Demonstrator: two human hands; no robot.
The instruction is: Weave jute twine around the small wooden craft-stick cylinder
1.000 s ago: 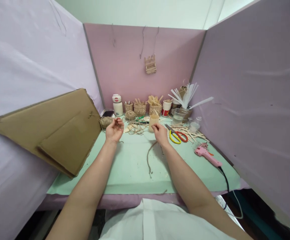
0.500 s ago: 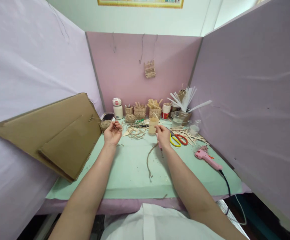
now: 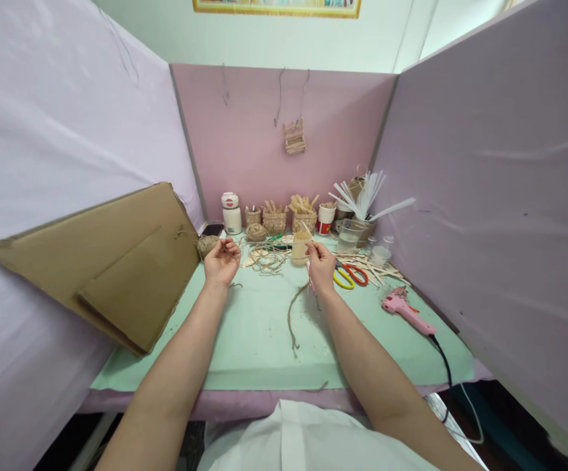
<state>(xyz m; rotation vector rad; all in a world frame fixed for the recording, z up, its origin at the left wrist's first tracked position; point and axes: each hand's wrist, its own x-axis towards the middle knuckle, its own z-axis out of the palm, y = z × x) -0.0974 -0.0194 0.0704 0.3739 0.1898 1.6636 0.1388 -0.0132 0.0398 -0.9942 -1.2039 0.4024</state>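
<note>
My left hand (image 3: 222, 261) is raised over the table, palm up, with the fingers curled closed around a thin strand of twine. Close behind it is a ball of twine (image 3: 207, 246). My right hand (image 3: 321, 267) is closed in a pinch on the twine, which appears to run faintly between the two hands. Just left of the right fingers stands a pale wooden cup-like piece (image 3: 300, 252). A darker length of twine (image 3: 290, 314) lies on the table below the right hand. Some thin pinkish object there is partly hidden.
To the right are scissors (image 3: 346, 277), wooden strips (image 3: 376, 267) and a pink glue gun (image 3: 408, 314) with its cord. Cardboard (image 3: 117, 281) leans at left. Along the back are a white bottle (image 3: 231, 216), a basket of sticks (image 3: 304, 219) and a clear plastic cup (image 3: 350, 237).
The right hand has shifted very slightly to the right, its fingers still pinched. The left hand stays almost in place, its fingers a little more curled.
</note>
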